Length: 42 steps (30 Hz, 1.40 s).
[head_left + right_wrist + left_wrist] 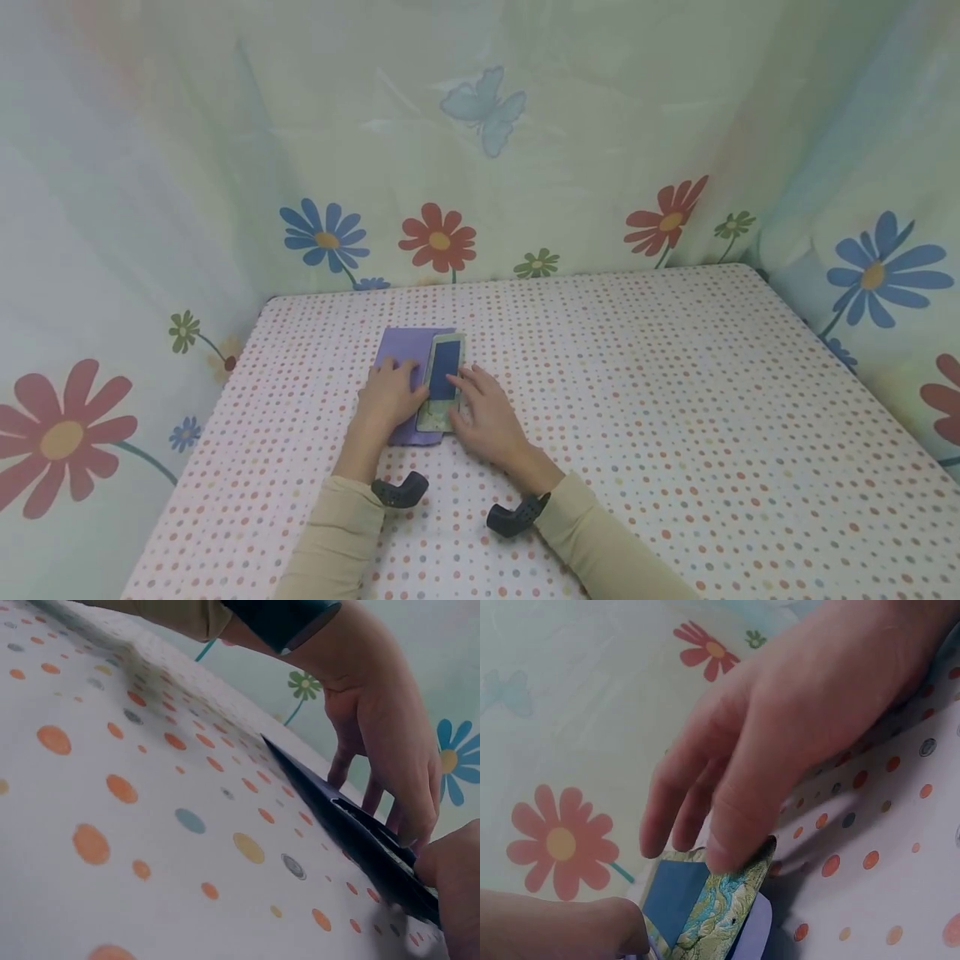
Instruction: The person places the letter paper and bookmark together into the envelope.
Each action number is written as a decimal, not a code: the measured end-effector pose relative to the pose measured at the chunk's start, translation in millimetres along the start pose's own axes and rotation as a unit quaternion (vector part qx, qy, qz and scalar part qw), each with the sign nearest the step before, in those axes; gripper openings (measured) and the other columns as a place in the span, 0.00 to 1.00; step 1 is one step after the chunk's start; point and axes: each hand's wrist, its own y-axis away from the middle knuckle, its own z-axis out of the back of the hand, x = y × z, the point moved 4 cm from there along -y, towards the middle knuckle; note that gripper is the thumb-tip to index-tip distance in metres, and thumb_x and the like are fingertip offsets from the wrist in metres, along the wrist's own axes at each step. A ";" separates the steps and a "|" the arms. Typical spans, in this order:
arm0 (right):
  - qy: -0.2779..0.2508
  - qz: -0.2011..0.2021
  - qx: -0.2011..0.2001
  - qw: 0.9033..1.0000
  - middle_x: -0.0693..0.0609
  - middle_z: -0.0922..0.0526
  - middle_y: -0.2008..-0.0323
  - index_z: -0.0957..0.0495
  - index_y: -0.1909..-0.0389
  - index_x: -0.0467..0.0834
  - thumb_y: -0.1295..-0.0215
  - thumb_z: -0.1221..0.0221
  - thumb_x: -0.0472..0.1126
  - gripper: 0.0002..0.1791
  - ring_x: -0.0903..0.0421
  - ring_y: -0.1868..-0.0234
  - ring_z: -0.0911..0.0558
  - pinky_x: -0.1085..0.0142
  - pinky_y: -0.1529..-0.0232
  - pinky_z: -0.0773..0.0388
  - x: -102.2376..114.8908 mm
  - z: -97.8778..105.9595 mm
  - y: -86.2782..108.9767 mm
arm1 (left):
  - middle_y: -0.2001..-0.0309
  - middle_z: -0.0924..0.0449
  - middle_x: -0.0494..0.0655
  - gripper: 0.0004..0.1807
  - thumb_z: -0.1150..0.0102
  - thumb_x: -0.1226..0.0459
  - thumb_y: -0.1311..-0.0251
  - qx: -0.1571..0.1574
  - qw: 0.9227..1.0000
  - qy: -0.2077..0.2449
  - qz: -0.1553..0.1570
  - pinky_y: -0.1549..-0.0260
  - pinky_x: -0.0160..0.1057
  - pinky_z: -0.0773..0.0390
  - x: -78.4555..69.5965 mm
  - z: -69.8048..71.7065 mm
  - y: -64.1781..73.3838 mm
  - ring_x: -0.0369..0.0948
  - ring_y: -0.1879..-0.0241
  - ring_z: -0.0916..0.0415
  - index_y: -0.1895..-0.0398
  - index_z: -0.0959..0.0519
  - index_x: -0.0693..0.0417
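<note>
A purple folder or envelope (403, 343) lies on the table. On its right part rests a slim, card-like piece (444, 367) with a dark blue panel and a green, raised pattern with turquoise lines, seen close in the left wrist view. My left hand (386, 398) rests on the purple piece, fingers spread over it and the thumb at the patterned piece's left edge. From the other side my right hand (487, 421) touches the patterned piece, fingertips over its right edge and thumb near its lower right side. In the right wrist view the purple piece (315, 791) appears nearly edge-on.
A white cloth with coloured dots covers the table (637, 400). Behind and beside it hang pale curtains (570, 125) printed with flowers and a butterfly. Dark curved devices (402, 490) sit at both wrists.
</note>
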 end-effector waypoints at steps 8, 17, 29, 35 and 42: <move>0.085 0.003 0.028 0.996 0.45 0.34 0.32 0.36 0.32 0.47 0.38 0.46 0.55 0.34 0.46 0.28 0.40 0.49 0.28 0.45 -2.3 2.9 3.4 | 0.33 0.39 0.62 0.31 0.48 0.51 0.41 -0.004 1.000 0.011 -0.022 0.46 0.71 0.35 -7.0 -1.6 -1.6 0.63 0.34 0.42 0.34 0.32 0.50; 0.068 0.002 0.031 0.997 0.45 0.35 0.32 0.35 0.33 0.48 0.38 0.46 0.56 0.33 0.46 0.28 0.41 0.48 0.28 0.45 4.7 -6.3 2.2 | 0.33 0.39 0.63 0.31 0.48 0.51 0.41 0.000 1.000 0.007 -0.009 0.48 0.70 0.32 5.3 4.8 4.3 0.64 0.35 0.40 0.34 0.32 0.51; 0.104 0.001 0.036 0.994 0.42 0.39 0.30 0.29 0.37 0.48 0.37 0.49 0.60 0.32 0.43 0.27 0.44 0.47 0.28 0.48 3.0 -7.3 1.9 | 0.35 0.36 0.61 0.31 0.47 0.50 0.42 -0.011 1.000 0.013 -0.015 0.46 0.66 0.30 3.4 4.8 3.9 0.61 0.36 0.37 0.35 0.32 0.50; 0.111 -0.011 0.062 0.992 0.43 0.42 0.28 0.30 0.35 0.52 0.38 0.50 0.64 0.33 0.44 0.26 0.46 0.48 0.27 0.51 2.4 -9.5 2.0 | 0.35 0.36 0.61 0.32 0.47 0.50 0.42 -0.006 1.000 0.009 -0.014 0.47 0.67 0.30 3.5 5.1 3.8 0.61 0.36 0.37 0.34 0.32 0.50; 0.114 -0.012 0.065 0.991 0.43 0.42 0.28 0.30 0.35 0.53 0.38 0.50 0.64 0.33 0.44 0.27 0.46 0.48 0.27 0.50 3.2 -9.4 0.9 | 0.35 0.36 0.61 0.31 0.48 0.51 0.42 -0.012 1.000 0.007 -0.017 0.48 0.67 0.30 4.5 3.6 2.4 0.61 0.37 0.37 0.35 0.32 0.50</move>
